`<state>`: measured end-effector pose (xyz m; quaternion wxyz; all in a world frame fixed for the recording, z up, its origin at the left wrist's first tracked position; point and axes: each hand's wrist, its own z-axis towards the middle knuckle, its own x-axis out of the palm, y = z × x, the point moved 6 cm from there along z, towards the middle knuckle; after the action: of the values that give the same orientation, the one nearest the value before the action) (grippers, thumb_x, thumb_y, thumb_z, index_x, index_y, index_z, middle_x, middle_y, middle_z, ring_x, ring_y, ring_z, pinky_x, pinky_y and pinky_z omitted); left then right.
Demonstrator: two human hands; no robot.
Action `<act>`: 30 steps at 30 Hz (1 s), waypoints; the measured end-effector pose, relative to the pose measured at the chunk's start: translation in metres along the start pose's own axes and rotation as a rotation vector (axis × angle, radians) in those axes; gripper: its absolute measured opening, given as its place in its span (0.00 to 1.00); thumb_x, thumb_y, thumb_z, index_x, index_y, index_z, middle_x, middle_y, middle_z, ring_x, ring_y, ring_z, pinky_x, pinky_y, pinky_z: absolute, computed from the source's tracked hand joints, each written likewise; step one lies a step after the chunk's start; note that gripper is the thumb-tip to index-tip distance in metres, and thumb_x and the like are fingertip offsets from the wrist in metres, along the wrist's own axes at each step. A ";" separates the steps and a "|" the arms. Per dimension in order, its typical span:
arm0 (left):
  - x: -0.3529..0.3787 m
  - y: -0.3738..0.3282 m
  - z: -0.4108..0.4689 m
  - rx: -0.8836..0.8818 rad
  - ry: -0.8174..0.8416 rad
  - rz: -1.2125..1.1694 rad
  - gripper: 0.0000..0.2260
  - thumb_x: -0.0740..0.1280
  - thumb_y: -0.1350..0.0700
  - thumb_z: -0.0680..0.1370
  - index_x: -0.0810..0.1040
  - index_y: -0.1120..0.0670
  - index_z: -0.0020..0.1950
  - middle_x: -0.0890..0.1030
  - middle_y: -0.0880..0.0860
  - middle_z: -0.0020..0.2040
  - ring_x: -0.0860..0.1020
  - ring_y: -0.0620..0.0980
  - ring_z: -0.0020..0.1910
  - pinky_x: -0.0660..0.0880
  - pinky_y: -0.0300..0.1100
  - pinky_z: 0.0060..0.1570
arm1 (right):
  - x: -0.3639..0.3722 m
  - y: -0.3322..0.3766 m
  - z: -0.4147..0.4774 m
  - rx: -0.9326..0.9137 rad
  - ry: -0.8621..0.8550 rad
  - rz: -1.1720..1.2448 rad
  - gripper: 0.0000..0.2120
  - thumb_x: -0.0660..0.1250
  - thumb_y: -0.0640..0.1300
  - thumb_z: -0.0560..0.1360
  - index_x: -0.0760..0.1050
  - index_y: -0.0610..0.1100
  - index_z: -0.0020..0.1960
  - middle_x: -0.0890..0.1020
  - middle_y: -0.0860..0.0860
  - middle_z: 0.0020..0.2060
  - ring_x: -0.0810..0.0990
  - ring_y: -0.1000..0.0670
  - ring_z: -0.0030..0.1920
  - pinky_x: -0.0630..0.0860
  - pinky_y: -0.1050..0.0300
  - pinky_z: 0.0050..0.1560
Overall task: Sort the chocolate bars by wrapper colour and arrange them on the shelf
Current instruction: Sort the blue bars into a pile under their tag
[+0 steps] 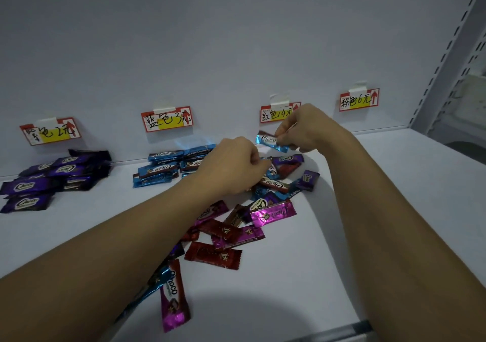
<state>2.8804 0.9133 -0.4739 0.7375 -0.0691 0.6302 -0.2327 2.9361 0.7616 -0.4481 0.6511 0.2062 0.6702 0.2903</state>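
Nearest the lens, a pink bar (173, 299) lies on the white shelf (394, 210) beside the left forearm, its long axis running away from the viewer. It is the front straggler of a mixed heap (226, 255) of red, pink, blue and purple wrappers spread over the middle of the shelf.

Further in, the right hand (307, 128) is raised above the far edge of that heap. Its grip is narrow: thumb and fingertips pinch a blue bar (269, 141), which hangs clear of the heap. The bar's long axis runs roughly left to right, with the free end pointing left. The left hand (234, 165) sits lower, knuckles up, fingers curled down onto the top of the heap. Whether its grip has a bar in it I cannot tell.

The blue pile (168, 168) lies to the left of the held bar, against the back wall under the blue label (167, 119), and its bars also lie left to right. The left hand is between the held bar and that pile, and is the nearer of the two hands to it. So the bar probably needs little turning. It calls for a leftward carry past the left hand, or a handover to it. The purple pile (52, 178) lies further left again.
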 end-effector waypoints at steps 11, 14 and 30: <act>0.019 -0.001 0.025 -0.171 0.102 0.072 0.15 0.76 0.48 0.72 0.81 0.54 0.52 0.82 0.53 0.48 0.80 0.52 0.45 0.82 0.52 0.48 | -0.010 -0.003 0.003 -0.001 -0.147 0.198 0.03 0.75 0.40 0.75 0.83 0.45 0.48 0.84 0.48 0.44 0.78 0.53 0.38 0.73 0.62 0.34; 0.013 0.002 0.019 -0.165 0.090 -0.082 0.07 0.75 0.53 0.74 0.81 0.55 0.48 0.83 0.52 0.45 0.81 0.50 0.44 0.82 0.52 0.47 | -0.007 -0.002 -0.003 -0.027 -0.105 0.307 0.04 0.74 0.39 0.76 0.83 0.43 0.50 0.85 0.45 0.44 0.77 0.53 0.35 0.76 0.63 0.33; -0.115 0.151 -0.088 0.014 -0.469 -0.028 0.08 0.76 0.64 0.72 0.83 0.51 0.44 0.81 0.44 0.38 0.78 0.40 0.38 0.75 0.36 0.38 | 0.065 0.069 -0.022 -0.315 -0.097 0.254 0.03 0.74 0.39 0.75 0.83 0.45 0.45 0.85 0.51 0.40 0.86 0.52 0.37 0.84 0.53 0.42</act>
<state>2.8234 1.1131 -0.4480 0.8608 -0.1250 0.4391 -0.2248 2.9033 0.8531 -0.4520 0.6651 0.1985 0.5530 0.4609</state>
